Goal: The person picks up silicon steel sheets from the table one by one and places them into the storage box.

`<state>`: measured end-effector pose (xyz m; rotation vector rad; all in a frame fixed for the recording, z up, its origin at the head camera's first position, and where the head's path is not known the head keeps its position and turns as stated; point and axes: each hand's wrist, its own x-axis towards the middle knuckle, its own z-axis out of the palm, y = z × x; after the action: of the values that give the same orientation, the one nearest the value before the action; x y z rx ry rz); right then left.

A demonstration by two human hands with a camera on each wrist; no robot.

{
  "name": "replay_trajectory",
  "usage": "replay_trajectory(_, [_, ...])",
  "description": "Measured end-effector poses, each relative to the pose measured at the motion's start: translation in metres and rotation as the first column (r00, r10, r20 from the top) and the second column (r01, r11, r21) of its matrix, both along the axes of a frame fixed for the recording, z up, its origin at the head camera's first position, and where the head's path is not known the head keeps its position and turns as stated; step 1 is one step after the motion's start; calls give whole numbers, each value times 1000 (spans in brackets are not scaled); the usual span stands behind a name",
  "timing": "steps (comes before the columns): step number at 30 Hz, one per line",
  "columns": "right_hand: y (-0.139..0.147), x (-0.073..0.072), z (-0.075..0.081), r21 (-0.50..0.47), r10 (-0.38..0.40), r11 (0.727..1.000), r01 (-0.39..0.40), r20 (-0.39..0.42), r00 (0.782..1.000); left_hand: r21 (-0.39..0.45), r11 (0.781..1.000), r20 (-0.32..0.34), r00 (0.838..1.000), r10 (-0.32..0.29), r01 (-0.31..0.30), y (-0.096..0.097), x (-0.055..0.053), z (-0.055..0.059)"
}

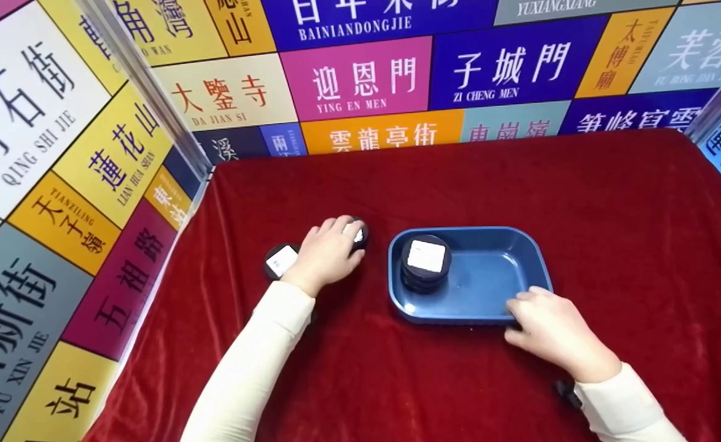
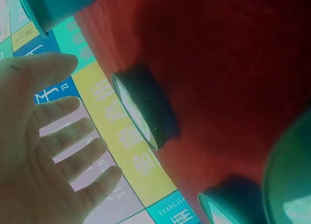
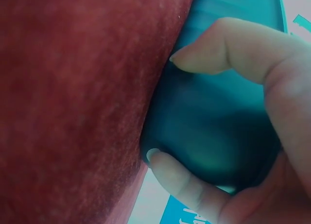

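Observation:
My left hand (image 1: 328, 252) reaches over a squat black round container (image 1: 360, 240) with a white label. In the left wrist view the fingers are spread and straight, with a gap between them and the container (image 2: 158, 105). A second labelled container (image 1: 282, 261) lies beside the left wrist. My right hand (image 1: 548, 325) grips the near right corner of a blue rectangular tray (image 1: 477, 320). Thumb and fingertips press the outside of the tray wall (image 3: 209, 117) in the right wrist view. Stacked black containers (image 1: 427, 261) stand at the tray's left end.
Dark red cloth (image 1: 397, 380) covers the table. Panels with printed place names (image 1: 360, 73) rise behind it and along the left side. Low in the left wrist view, another dark container (image 2: 233, 202) lies on the cloth, near a larger rounded one (image 2: 291, 175) cut by the edge.

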<state>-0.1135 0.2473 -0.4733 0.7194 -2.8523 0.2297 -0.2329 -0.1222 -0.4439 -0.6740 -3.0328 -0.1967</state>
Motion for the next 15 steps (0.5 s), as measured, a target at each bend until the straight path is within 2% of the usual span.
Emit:
replay_trajectory(8, [0, 2, -1, -2, 3, 1000, -3, -8, 1000, -4, 1000, -4, 1000, 4, -4, 0, -1, -4])
replay_trajectory(15, [1, 1, -1, -1, 26, 1000, -26, -4, 1000, -12, 1000, 22, 1000, 19, -19, -1, -3, -7])
